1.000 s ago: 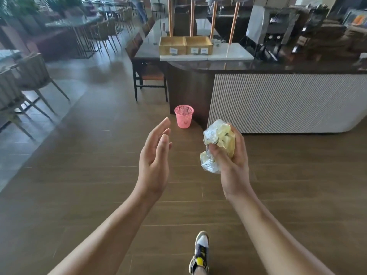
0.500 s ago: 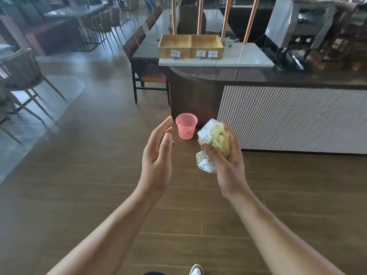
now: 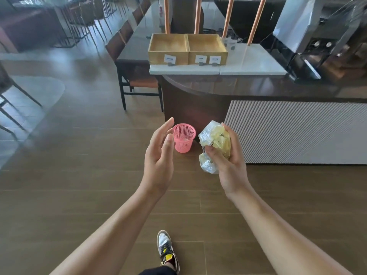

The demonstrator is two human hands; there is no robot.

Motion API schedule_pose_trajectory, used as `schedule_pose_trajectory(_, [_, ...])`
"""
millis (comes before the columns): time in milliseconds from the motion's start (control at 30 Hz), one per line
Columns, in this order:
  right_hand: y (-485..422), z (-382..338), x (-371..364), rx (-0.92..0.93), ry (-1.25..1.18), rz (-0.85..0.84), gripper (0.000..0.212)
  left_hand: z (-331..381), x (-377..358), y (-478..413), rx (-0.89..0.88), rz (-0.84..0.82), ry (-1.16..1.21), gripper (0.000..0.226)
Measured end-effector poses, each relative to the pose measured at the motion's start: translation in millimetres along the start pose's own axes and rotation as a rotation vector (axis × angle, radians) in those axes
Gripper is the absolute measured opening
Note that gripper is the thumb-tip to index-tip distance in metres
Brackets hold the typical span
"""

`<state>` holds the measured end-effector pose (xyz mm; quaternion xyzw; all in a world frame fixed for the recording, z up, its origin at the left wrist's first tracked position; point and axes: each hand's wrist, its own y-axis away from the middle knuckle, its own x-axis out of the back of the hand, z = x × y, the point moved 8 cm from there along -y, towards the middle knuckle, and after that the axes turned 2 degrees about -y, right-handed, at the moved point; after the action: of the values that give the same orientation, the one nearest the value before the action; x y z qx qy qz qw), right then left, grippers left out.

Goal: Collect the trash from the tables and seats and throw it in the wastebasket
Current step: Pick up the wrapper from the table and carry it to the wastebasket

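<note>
A small pink mesh wastebasket (image 3: 184, 140) stands on the wooden floor at the foot of the dark counter, something pale lying in its bottom. My right hand (image 3: 228, 165) grips a crumpled yellow and clear plastic wrapper (image 3: 215, 143), held in the air just right of the basket and nearer to me. My left hand (image 3: 158, 157) is raised with its fingers straight and holds nothing; its fingertips overlap the basket's left rim in the view.
A curved dark counter (image 3: 258, 90) with a ribbed white front panel (image 3: 297, 132) fills the right side. Two wooden boxes (image 3: 187, 49) sit on its white top. A dark chair (image 3: 139, 80) stands left of the counter, further chairs at far left. My shoe (image 3: 166, 251) is below.
The view has moved closer to the counter and wastebasket, which now looks larger and sits between my hands. Both hands keep their pose; my foot has stepped forward.
</note>
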<state>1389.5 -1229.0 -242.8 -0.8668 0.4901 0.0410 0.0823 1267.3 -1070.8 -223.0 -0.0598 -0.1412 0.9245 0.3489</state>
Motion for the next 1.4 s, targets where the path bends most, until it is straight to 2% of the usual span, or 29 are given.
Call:
schedule_pose_trajectory(133, [-67.8, 21.3, -26.3, -0.026, 0.026, 0.017, 0.069, -28.6, 6.8, -75.4, 0.019, -0.038, -0.004, 0.047])
schedule_pose_trajectory(333, [-140.1, 59.5, -52.8, -0.099, 0.058, 0.025, 0.071, -71.3, 7.9, -154.4, 0.085, -0.063, -0.007, 0.049])
schedule_pose_trajectory(533, [-216.2, 111.2, -58.3, -0.160, 0.118, 0.015, 0.058, -129.7, -8.5, -214.9, 0.160, -0.076, -0.032, 0.040])
schedule_pose_trajectory(767, [-310.0, 191.7, -50.4, -0.275, 0.154, 0.005, 0.066, -216.2, -46.6, -274.8, 0.260, -0.091, -0.084, 0.038])
schedule_pose_trajectory(900, [-378.5, 256.2, -39.4, -0.350, 0.173, -0.015, 0.055, -293.8, -69.9, -324.4, 0.336, -0.054, -0.107, 0.031])
schedule_pose_trajectory(1167, [-476.4, 391.0, -15.0, -0.485, 0.183, 0.007, 0.064, -442.0, -91.4, -395.7, 0.429, -0.011, -0.129, 0.035])
schedule_pose_trajectory(1400, [-518.1, 507.0, 3.9, -0.623, 0.276, 0.107, 0.040, -561.4, -97.7, -423.2, 0.475, -0.021, -0.127, 0.029])
